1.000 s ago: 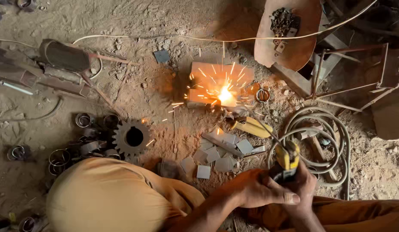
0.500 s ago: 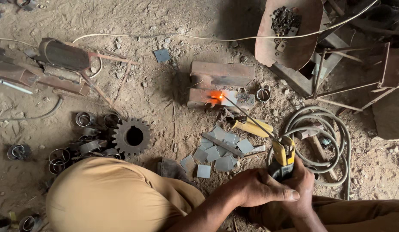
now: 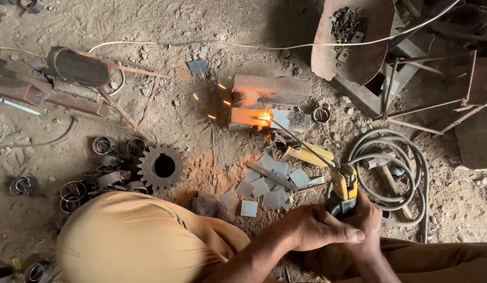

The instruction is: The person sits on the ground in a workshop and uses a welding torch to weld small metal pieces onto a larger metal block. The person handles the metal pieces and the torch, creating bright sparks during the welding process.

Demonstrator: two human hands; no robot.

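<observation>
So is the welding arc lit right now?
Lit: a bright orange glow at the welding rod tip on the metal block, sparks scattered left.

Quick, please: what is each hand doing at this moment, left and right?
Left hand: closed over the right hand.
Right hand: closed on the yellow-and-black electrode holder.

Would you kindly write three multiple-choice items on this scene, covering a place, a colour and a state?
1. Where does the toothed gear lie?
A. On the dirt floor, beside the metal rings
B. Inside the rusty pan
C. On the coiled hose

2. What colour is the electrode holder?
A. Red
B. Yellow and black
C. Green

3. How is the holder held?
A. It lies untouched
B. By one hand only
C. Left hand and right hand both grip it

Answers: 1 A, it rests on the dirt by the rings; 2 B, its body shows yellow and black; 3 C, both hands close round it.
</observation>
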